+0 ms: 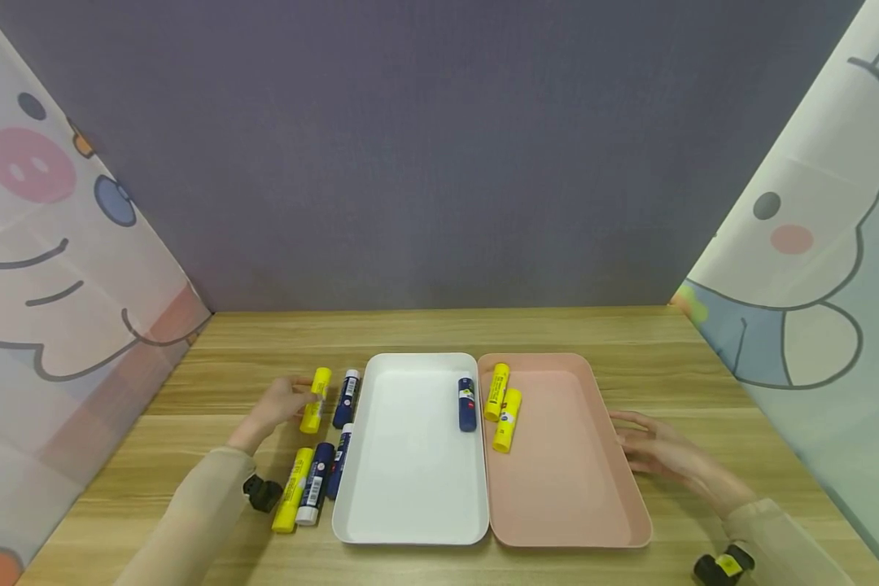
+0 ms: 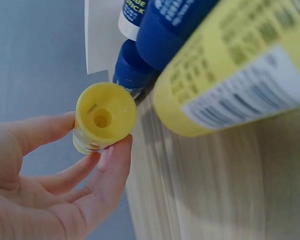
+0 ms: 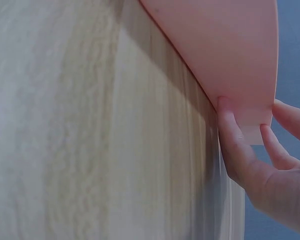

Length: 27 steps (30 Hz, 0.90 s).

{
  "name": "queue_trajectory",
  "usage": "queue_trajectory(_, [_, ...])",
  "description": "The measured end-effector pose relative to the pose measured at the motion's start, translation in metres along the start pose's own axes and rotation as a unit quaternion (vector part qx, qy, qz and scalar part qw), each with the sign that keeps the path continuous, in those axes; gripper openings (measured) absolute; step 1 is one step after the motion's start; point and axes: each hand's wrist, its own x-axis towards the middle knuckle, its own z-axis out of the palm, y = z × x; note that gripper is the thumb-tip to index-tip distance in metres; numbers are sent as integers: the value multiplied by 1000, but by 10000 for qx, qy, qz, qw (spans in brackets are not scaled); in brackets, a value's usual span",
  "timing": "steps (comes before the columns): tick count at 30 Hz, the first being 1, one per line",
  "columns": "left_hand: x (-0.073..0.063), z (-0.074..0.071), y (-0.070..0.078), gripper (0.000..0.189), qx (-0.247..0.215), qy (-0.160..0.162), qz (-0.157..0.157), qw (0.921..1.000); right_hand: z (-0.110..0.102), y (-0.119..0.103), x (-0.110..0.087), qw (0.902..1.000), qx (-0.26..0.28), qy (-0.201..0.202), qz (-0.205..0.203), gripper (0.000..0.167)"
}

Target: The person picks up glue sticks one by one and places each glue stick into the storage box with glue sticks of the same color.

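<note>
My left hand point(image 1: 280, 407) pinches a yellow glue stick point(image 1: 317, 399) between thumb and fingers, left of the white tray point(image 1: 410, 496). In the left wrist view its round yellow end point(image 2: 106, 112) faces the camera. Near that hand lie another yellow glue stick point(image 1: 293, 491) and three blue glue sticks point(image 1: 316, 484) with white ends. My right hand point(image 1: 662, 450) rests its fingertips against the outer right wall of the pink tray point(image 1: 571, 496); the right wrist view shows fingers point(image 3: 232, 135) touching that wall. Nothing is gripped there.
Inside the white tray, a blue glue stick point(image 1: 467, 404) lies by the right wall. Two yellow glue sticks point(image 1: 507, 421) lie in the pink tray's upper left. The trays stand side by side on a wooden table point(image 1: 439, 330), with a grey panel point(image 1: 439, 163) behind.
</note>
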Motion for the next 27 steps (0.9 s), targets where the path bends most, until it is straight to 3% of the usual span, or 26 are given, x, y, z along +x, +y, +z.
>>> queue_trajectory(10, [0, 0, 9, 51, -315, -16, 97, 9995, 0, 0, 0, 10000, -47, 69, 28, 35])
queue_trajectory(27, [-2, 3, 37, 53, -542, -51, 364, 9979, 0, 0, 0, 9999, 91, -106, -60, 38])
